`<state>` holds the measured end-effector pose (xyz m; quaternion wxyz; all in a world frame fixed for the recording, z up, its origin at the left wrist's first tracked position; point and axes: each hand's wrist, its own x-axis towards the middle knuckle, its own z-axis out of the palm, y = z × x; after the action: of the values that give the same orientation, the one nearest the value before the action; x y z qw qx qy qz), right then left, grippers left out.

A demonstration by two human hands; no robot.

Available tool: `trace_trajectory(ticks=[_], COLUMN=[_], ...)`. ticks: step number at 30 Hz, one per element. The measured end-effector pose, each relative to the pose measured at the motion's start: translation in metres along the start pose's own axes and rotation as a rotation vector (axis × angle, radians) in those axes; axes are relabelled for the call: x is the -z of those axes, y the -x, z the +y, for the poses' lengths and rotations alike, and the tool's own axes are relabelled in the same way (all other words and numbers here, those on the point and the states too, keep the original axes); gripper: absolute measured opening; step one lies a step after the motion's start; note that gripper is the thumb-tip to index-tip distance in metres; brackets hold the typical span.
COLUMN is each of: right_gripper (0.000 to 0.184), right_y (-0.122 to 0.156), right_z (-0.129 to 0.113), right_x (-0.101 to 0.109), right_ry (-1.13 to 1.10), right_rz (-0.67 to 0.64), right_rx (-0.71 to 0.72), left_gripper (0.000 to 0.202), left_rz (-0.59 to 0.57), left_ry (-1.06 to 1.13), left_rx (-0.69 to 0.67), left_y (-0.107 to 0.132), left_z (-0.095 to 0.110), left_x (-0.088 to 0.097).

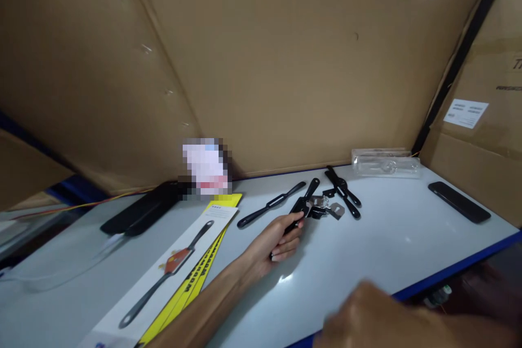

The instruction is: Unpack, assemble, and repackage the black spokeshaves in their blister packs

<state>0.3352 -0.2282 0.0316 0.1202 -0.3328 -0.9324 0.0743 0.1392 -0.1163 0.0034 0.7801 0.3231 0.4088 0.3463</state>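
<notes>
My left hand (274,240) reaches across the white table (387,244) and is closed round the handle of a black can opener (302,204), whose metal head lies among other black tools. A second black can opener (342,191) lies just right of it, and a long black handle (269,204) lies to its left. My right hand (367,318) is a blurred shape at the bottom edge, near the table's front edge; its fingers do not show.
Yellow and white printed packaging cards (179,272) lie at the left. A black flat device (141,212) with a white cable sits behind them. A clear plastic blister (385,162) and a black phone (459,202) lie at the right. Cardboard walls (285,65) stand behind.
</notes>
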Motion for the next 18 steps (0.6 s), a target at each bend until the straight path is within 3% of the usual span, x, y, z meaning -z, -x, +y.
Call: trace_trajectory(ticks=[2,4,6,9,12,18], right_gripper=[0.024,0.029,0.019,0.021,0.021,0.019], right_y=[-0.025,-0.052,-0.075,-0.098,-0.106,-0.108], right_z=[0.034,0.074,0.113,0.155,0.169,0.164], right_x=[0.028,0.047,0.052,0.039,0.019,-0.002], right_ry=[0.002,0.070,0.104,0.038,0.021,0.015], right_rz=[0.038,0.107,0.085,0.011,0.013,0.012], right_rx=[-0.047,-0.254,-0.330,-0.274,-0.246,-0.171], left_gripper=[0.031,0.031,0.032,0.034,0.038,0.042], left_rz=[0.014,0.023,0.031,0.050,0.077,0.144], left_ry=[0.000,-0.017,-0.035,-0.073,-0.118,-0.207], left_rx=[-0.022,-0.043,-0.056,-0.059,-0.046,-0.047], left_y=[0.000,0.000,0.001,0.003,0.006,0.008], left_z=[0.001,0.002,0.002,0.001,-0.001,-0.008], left_x=[0.000,0.000,-0.001,-0.004,-0.007,-0.012])
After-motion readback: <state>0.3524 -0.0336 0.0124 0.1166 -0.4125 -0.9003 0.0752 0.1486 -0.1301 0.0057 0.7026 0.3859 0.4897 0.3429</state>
